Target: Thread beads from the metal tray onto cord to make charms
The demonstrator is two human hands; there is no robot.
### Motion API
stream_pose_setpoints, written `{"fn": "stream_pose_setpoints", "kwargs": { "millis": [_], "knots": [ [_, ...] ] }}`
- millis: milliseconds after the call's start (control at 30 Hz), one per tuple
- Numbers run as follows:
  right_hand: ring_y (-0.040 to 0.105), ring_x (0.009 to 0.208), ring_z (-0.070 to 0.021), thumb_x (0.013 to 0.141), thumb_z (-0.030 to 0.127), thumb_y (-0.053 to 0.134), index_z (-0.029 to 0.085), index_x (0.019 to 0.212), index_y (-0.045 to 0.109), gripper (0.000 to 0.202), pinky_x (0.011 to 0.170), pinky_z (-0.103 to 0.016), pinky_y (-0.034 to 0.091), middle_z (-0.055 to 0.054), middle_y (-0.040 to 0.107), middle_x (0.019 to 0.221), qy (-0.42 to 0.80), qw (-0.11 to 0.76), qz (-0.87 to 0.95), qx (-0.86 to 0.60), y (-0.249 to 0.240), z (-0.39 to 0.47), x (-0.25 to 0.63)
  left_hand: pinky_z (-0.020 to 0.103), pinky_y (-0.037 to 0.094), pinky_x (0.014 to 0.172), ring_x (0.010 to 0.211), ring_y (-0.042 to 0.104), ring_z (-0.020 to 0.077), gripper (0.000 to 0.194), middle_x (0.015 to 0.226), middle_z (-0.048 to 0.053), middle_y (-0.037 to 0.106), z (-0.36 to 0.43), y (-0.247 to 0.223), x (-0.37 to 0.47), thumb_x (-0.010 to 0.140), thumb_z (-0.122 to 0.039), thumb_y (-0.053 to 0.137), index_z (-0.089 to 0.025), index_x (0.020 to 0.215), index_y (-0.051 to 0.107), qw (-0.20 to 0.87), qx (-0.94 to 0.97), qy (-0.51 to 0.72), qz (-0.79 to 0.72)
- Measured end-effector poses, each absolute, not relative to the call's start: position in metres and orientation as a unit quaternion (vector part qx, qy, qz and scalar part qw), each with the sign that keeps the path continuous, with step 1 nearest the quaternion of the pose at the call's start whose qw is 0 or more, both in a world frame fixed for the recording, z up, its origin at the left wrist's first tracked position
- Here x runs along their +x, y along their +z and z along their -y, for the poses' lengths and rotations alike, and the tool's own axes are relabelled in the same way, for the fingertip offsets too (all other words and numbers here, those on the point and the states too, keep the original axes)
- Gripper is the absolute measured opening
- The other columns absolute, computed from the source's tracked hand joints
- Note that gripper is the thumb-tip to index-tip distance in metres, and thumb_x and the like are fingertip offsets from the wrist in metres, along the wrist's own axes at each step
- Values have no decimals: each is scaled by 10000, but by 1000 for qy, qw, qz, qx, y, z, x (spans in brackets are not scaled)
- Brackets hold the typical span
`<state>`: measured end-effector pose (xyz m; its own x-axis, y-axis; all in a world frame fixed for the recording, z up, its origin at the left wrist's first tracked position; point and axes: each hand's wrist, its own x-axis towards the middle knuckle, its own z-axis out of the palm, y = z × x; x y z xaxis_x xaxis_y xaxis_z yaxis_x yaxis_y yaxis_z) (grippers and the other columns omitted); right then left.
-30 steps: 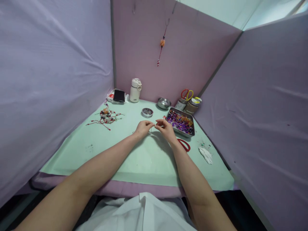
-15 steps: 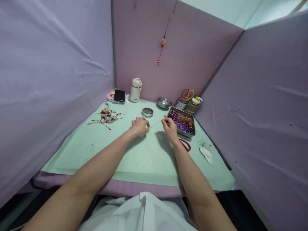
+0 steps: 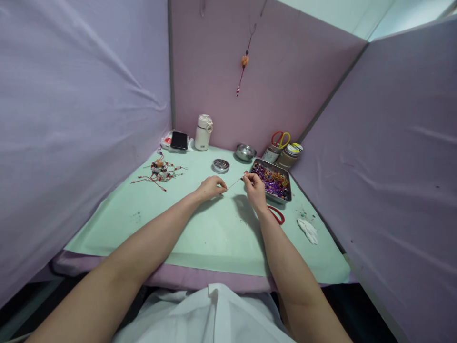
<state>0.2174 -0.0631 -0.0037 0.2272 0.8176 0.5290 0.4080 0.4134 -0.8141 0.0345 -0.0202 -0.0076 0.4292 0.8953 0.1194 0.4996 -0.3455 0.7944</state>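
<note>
A thin pale thread is stretched between my two hands above the green table cover. My left hand pinches its lower left end, fingers bent. At the upper right end, my right hand has thumb and forefinger closed on it, just left of a metal tray of purple and orange beads. A small dark and red bit shows at the right fingertips; it is too small to tell what it is. Behind my hands sits a round clear dish of small items.
Beaded red strings lie at left. A phone, white bottle, steel bowl and jars stand along the back. Red-handled scissors and a white cloth lie at right. A beaded string hangs behind.
My left hand has shifted slightly right and its fingers have drawn closer together. The thread between the hands looks shorter. The whole view has moved a little.
</note>
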Motion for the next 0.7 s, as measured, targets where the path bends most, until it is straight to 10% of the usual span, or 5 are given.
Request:
{"fn": "stream_pose_setpoints", "kwargs": {
  "millis": [700],
  "knots": [
    [530,851,-201,775,213,528,179,917,632,179,842,-380,415,-86,581,939,72,498,659,-558,-10,59,230,268,403,556,565,534,129,197,630,47,637,22,-18,43,669,-321,640,-133,711,680,481,701,341,-402]
  ]
}}
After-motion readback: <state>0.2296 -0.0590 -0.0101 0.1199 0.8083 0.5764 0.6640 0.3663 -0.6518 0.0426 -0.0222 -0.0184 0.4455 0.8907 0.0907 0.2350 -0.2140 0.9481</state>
